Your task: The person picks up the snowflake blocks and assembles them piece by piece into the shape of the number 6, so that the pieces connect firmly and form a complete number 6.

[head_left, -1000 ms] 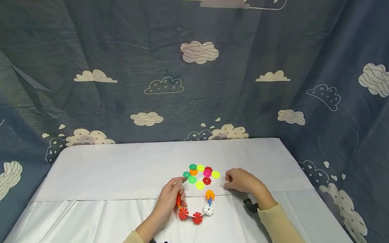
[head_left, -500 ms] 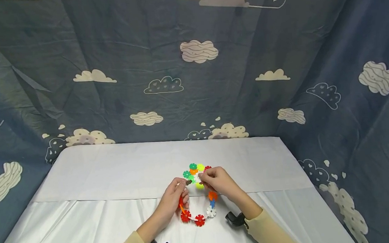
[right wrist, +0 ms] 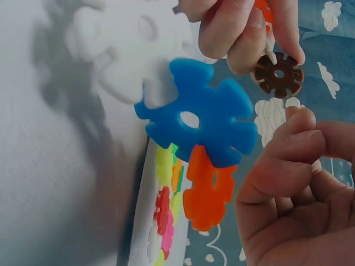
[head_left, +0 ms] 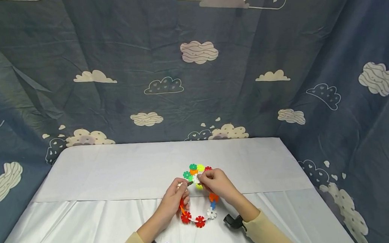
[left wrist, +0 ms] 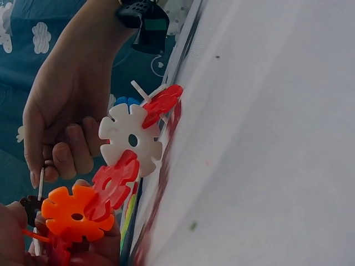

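A curved chain of plastic snowflake discs, with red point(head_left: 199, 222), white point(head_left: 211, 213), blue point(right wrist: 216, 130) and orange point(right wrist: 205, 208) discs, hangs between the hands. My left hand point(head_left: 173, 196) grips the chain's left end, where a brown snowflake disc point(right wrist: 293, 76) projects from the fingertips. My right hand point(head_left: 218, 182) pinches a white snowflake disc point(head_left: 195, 179) close to the brown one. In the left wrist view this white disc appears edge-on beside the brown disc; whether their slots meet, I cannot tell. Orange and red discs sit partly behind the left fingers.
Beyond the hands, loose snowflake discs lie on the white-covered table point(head_left: 116, 172), among them green point(head_left: 186, 174), yellow point(head_left: 200, 167) and red ones. The right hand partly hides them. A cloud-printed curtain point(head_left: 125, 47) stands behind the table; wrist cameras point(head_left: 234, 221) are strapped to both arms.
My right hand has moved left from the table beside the loose discs, bringing a white snowflake disc up to the left hand's brown one. The chain has shifted slightly right and down.
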`<state>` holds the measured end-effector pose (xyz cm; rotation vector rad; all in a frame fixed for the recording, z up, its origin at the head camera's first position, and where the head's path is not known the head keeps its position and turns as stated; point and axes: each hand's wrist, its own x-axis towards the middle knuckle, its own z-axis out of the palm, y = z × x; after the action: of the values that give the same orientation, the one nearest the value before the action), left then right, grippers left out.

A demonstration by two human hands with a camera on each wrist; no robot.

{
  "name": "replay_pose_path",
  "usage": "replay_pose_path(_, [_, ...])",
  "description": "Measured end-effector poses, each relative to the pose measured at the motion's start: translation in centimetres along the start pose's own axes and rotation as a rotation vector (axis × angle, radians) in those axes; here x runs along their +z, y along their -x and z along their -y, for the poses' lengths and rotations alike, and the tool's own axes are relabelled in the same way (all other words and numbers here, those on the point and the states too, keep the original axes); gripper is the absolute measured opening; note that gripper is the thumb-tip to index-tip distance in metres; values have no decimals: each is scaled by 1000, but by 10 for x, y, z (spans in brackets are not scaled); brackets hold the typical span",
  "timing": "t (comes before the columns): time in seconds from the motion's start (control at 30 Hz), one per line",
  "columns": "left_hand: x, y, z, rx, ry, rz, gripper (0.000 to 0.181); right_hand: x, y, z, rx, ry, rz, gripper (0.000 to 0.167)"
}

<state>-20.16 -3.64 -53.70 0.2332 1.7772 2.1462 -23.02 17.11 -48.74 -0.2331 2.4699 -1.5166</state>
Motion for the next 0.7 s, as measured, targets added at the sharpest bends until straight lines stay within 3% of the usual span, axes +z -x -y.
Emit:
replay_pose_path(0.2, [0,0,0,10,-5,4,41,4,0,0,-3,-5,-29,41])
replay_pose_path(0.5, [0,0,0,22,-2,-8,33,18,1,1,19,-47,-139,38])
replay_pose_path(0.7, [1,1,-1,26,-11,-13,31,22,3,2,-7,-52,-103,42])
